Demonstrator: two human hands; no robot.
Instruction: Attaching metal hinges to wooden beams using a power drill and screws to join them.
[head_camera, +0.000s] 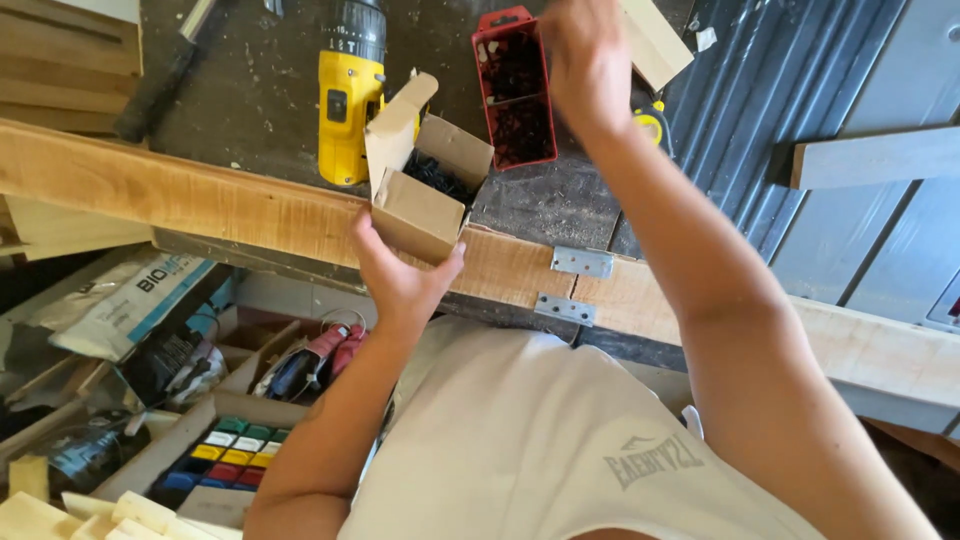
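Cardboard box, small and brown, sits in the left hand: the fingers grasp it from below, the thumb on its right side and the other fingers on its left wall, so the box stands just above the palm. Its flaps are open, and dark screws lie inside. The right hand is raised at 12 o'clock from the box, well apart from it, just beside a red plastic case that is also full of dark small parts. Its fingers are bent together, but the hand is blurred, so I cannot tell if they pinch something.

Behind the box, at 11 o'clock, a yellow cordless drill lies on the dark, dusty workbench. A long wooden beam crosses the front of the bench, with two metal plates fixed at 4 o'clock from the box. At 7 o'clock, lower down, are open cartons, one with a tray of coloured blocks. At 3 o'clock there is grey corrugated metal sheet.
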